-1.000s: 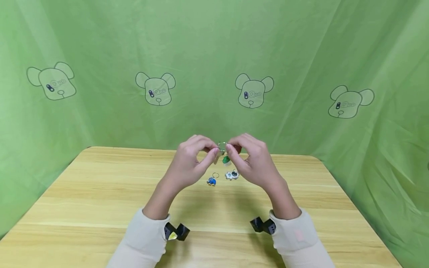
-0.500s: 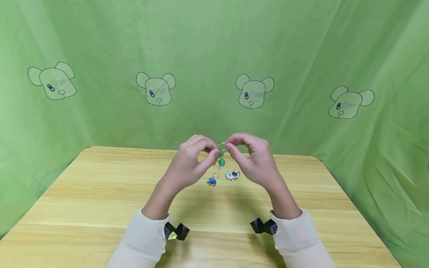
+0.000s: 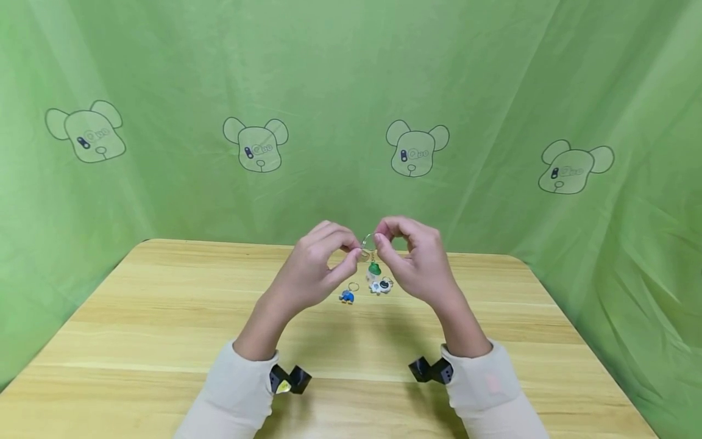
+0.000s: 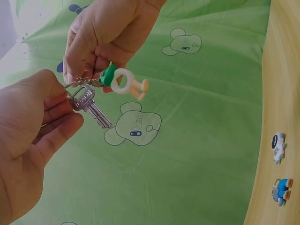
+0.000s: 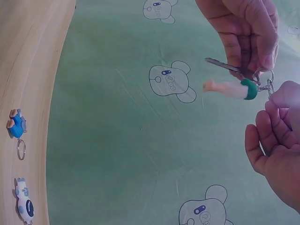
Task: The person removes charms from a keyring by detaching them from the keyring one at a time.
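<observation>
In the head view, my left hand [image 3: 309, 268] and right hand [image 3: 419, 259] face each other above the table's far part. Between their fingertips is a metal key ring [image 3: 368, 240], pinched by the left hand on one side and by the right on the other. A silver key [image 4: 96, 111] hangs at the ring beside my left fingers. From a short chain [image 4: 88, 80] dangles a small figure charm [image 4: 123, 80] with a green top, a white ring-shaped middle and pale legs. Fingertips hide parts of the ring.
On the wooden table [image 3: 329, 347] below lie a blue figure keychain [image 3: 347, 297] with its own ring and a white astronaut-like keychain [image 3: 379, 286]. A green curtain [image 3: 340, 73] printed with bear heads hangs behind and at both sides.
The charm swung left, then right, and now hangs in front of the white keychain. The left hand shifted slightly right, the right hand a little too, and the ring has turned between them.
</observation>
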`<action>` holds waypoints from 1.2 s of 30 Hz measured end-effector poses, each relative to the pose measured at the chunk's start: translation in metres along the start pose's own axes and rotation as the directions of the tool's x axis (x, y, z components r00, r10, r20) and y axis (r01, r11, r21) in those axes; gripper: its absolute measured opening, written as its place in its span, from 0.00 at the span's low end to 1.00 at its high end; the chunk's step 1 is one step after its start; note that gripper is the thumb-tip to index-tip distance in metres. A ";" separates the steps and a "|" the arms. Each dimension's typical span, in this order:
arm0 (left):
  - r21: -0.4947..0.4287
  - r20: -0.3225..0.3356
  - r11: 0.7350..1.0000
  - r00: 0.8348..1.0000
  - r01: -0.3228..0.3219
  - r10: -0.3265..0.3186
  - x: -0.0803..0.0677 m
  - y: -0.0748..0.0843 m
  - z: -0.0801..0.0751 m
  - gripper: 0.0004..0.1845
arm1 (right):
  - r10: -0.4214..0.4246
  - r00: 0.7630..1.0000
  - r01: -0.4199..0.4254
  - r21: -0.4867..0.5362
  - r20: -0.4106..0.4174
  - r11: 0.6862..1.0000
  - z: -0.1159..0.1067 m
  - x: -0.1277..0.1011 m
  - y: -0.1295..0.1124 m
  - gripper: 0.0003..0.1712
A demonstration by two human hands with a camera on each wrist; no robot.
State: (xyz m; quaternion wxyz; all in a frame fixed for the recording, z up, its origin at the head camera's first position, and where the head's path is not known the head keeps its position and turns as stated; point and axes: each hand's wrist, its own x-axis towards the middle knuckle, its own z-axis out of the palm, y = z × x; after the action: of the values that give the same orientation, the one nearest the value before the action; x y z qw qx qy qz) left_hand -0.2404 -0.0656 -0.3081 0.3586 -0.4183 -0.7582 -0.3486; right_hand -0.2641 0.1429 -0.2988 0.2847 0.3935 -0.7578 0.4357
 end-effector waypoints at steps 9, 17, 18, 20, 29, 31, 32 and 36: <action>-0.015 -0.075 1.000 0.997 -0.008 0.006 0.000 -0.002 0.001 0.03 | -0.017 0.999 0.016 -0.047 -0.031 0.999 -0.003 0.001 0.003 0.04; 0.044 -0.205 0.997 0.977 0.065 -0.054 0.000 -0.002 0.005 0.04 | -0.107 0.991 0.094 -0.161 -0.074 0.982 -0.001 0.002 -0.004 0.04; 0.059 -0.208 0.996 0.977 0.061 -0.047 0.000 -0.002 0.006 0.04 | -0.135 0.988 0.119 -0.189 -0.074 0.975 -0.001 0.002 -0.005 0.04; 0.094 -0.206 0.994 0.978 0.047 -0.026 0.000 -0.002 0.007 0.05 | -0.190 0.979 0.167 -0.240 -0.077 0.956 0.001 0.002 -0.006 0.04; 0.258 -0.177 0.965 0.980 -0.038 0.086 -0.001 -0.001 0.008 0.02 | -0.293 0.955 0.269 -0.281 -0.046 0.921 0.004 0.003 -0.010 0.05; 0.279 -0.176 0.959 0.980 -0.045 0.097 -0.001 -0.001 0.008 0.02 | -0.302 0.952 0.280 -0.279 -0.041 0.919 0.005 0.003 -0.010 0.05; 0.284 -0.174 0.958 0.980 -0.046 0.098 -0.001 -0.001 0.008 0.02 | -0.309 0.950 0.286 -0.281 -0.041 0.916 0.005 0.003 -0.010 0.06; 0.299 -0.173 0.953 0.979 -0.053 0.108 -0.001 -0.001 0.009 0.02 | -0.346 0.937 0.317 -0.305 -0.047 0.898 0.007 0.003 -0.008 0.06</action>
State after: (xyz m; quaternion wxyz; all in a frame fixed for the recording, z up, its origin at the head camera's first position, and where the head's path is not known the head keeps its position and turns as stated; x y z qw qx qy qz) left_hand -0.2433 -0.0593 -0.3138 0.5005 -0.3565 -0.7465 -0.2553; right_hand -0.2595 0.1334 -0.2957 0.4473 0.4480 -0.7205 0.2830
